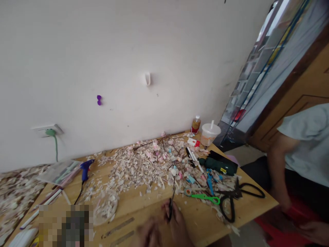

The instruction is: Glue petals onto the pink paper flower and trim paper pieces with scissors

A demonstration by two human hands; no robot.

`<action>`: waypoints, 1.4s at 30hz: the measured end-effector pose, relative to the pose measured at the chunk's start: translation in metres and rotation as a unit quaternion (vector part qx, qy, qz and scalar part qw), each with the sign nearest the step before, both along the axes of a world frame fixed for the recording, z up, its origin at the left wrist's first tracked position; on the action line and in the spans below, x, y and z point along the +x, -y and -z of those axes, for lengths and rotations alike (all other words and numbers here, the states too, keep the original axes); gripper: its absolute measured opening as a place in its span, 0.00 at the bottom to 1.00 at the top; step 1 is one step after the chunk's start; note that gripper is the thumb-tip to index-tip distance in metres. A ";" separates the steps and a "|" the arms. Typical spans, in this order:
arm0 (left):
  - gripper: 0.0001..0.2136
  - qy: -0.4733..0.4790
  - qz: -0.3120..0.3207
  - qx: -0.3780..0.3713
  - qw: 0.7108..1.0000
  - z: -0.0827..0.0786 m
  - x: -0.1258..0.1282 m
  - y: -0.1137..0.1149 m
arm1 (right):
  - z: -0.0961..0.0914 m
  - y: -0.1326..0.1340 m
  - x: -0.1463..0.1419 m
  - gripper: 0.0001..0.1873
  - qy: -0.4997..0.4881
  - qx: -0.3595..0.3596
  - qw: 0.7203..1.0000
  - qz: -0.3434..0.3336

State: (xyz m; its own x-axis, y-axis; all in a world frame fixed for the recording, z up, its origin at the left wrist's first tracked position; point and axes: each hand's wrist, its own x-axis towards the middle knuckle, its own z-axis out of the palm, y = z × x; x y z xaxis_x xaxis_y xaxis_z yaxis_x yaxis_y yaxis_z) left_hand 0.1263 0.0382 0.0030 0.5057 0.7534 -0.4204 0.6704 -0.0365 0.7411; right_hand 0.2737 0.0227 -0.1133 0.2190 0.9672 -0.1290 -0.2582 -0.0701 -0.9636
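Note:
My right hand is at the bottom middle, over the near edge of the wooden table. Its fingers are pinched on a thin dark stem that rises toward the pile of pale pink and white scraps. My left hand lies just left of it, low in the picture and smeared by motion, so its fingers cannot be made out. Green-handled scissors lie a little to the right of my right hand.
Large black scissors, blue-handled scissors and a dark green roll lie at the right. A bottle and lidded cup stand by the wall. A blue glue gun lies left. Another person sits at the right.

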 end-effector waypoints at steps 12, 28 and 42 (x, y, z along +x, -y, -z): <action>0.09 -0.285 -0.119 0.217 0.926 -0.002 -0.037 -0.193 | -0.004 0.001 0.005 0.20 -0.008 0.022 0.999 -0.028; 0.15 0.117 -0.250 0.144 0.950 0.009 -0.026 -0.155 | -0.003 -0.008 -0.004 0.20 0.019 -0.016 1.000 -0.013; 0.22 0.506 -0.400 -0.048 0.763 0.091 0.006 -0.098 | -0.010 -0.004 0.004 0.12 0.053 0.062 0.997 -0.005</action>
